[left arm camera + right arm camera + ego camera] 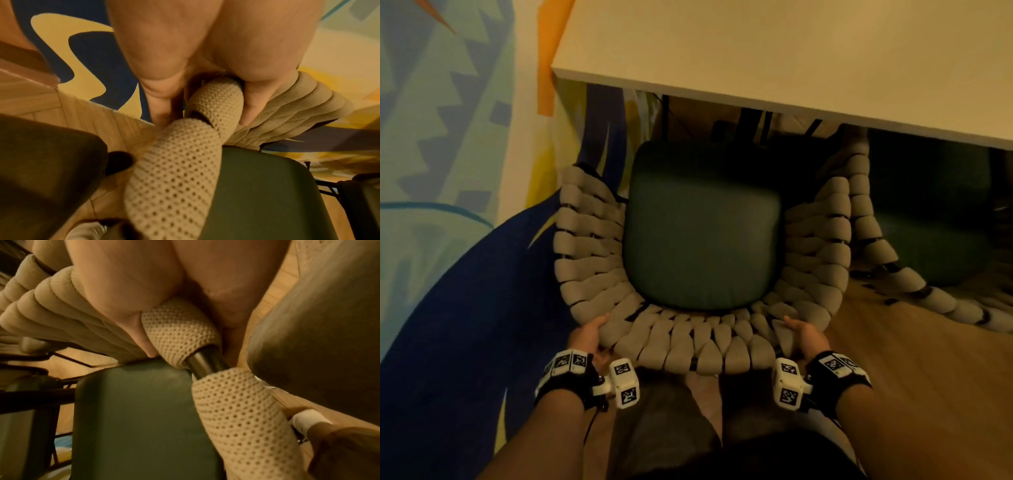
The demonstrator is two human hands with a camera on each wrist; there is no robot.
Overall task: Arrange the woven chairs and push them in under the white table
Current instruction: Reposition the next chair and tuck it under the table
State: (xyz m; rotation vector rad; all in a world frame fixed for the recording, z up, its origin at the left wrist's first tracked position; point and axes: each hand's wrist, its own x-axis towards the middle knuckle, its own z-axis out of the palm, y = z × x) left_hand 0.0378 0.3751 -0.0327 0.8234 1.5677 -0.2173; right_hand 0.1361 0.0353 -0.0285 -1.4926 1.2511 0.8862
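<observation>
At nine o'clock in my head view lies the patterned rug [441,144]; just right of it my left hand [589,334] is wrapped over the back rim of the woven chair [702,346], thumb on the inner side. The chair sits at centre, its green seat cushion [702,226] pointing to twelve o'clock, the front edge close to the lip of the white table [791,51] and, as I judge it, hardly under yet. My right hand [803,334] clamps the rim likewise, well apart from the left. At three o'clock a second woven chair [866,219] stands just beside this one.

To push well, I would drive both hands evenly toward twelve, keeping the armrests clear of the neighbour.

Only the right wrist view shows the dark metal tube [203,361] bare between woven loops; only the head view shows the table.
</observation>
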